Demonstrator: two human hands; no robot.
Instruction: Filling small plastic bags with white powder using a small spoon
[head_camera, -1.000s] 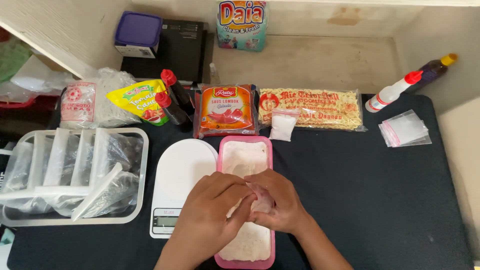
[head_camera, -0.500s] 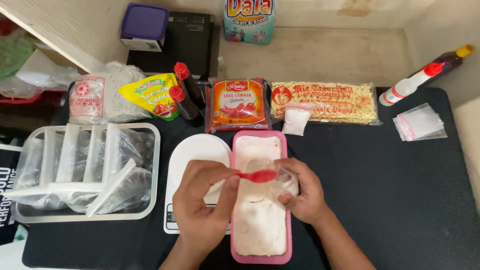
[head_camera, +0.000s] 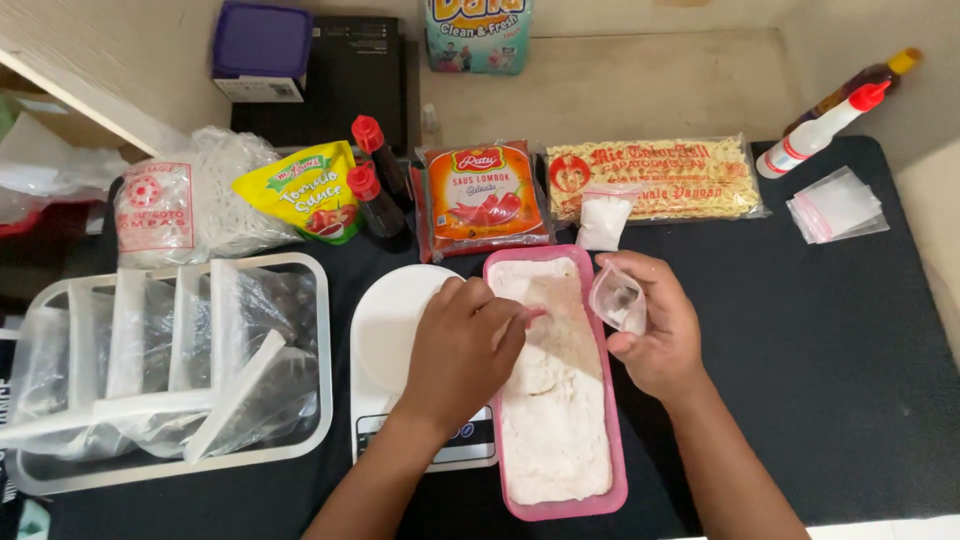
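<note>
So, left hand (head_camera: 462, 348) is curled shut around a mostly hidden red spoon (head_camera: 533, 316) over the pink tub (head_camera: 612, 500) of white powder, right hand (head_camera: 655, 325) pinching a small clear bag (head_camera: 617, 298) open. White scale (head_camera: 390, 340) sits left, sauce packets behind.

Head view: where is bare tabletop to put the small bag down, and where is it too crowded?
Bare black tabletop lies right of the pink powder tub, below the noodle packet and the stack of small clear bags. The left is crowded: kitchen scale against the tub, then the white tray of bags. Sauce packets and bottles line the back edge.
</note>
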